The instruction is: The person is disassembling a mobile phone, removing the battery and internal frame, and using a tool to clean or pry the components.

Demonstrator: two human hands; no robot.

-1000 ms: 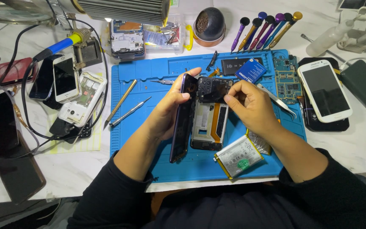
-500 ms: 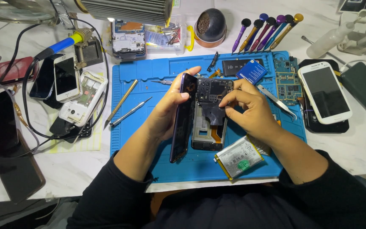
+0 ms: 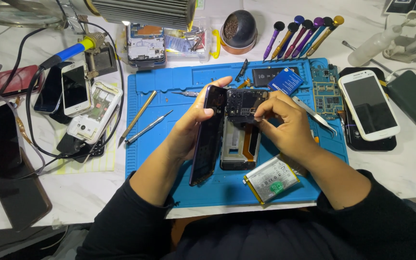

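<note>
While both hands meet over the blue repair mat (image 3: 169,144), these lines hold:

Opened phone: the dark phone frame (image 3: 239,139) lies near the middle of the mat, long axis running away from the person, camera end farthest off.

Panel: a dark, glossy phone panel (image 3: 207,137) stands on its edge just left of the frame, tilted and roughly parallel to it.

Left hand: the left hand (image 3: 188,130) is wrapped around the panel, thumb on its near face and fingers curled over its top end; closed in a grip.

Right hand: the right hand (image 3: 290,125) comes in from the right, fingertips (image 3: 261,111) pinched together at the upper right of the frame's camera section. Whether a small part sits between them I cannot tell.

Key relation: the frame's top end lies directly under and left of the right fingertips, touching them; the right hand is the nearer one to that spot, the left being busy with the panel.

Nearby: a loose battery (image 3: 271,179) lies on the mat below the right wrist; metal tweezers (image 3: 314,114) sit just right of the right hand; a white phone (image 3: 368,103) rests well apart off the mat's right edge.
</note>
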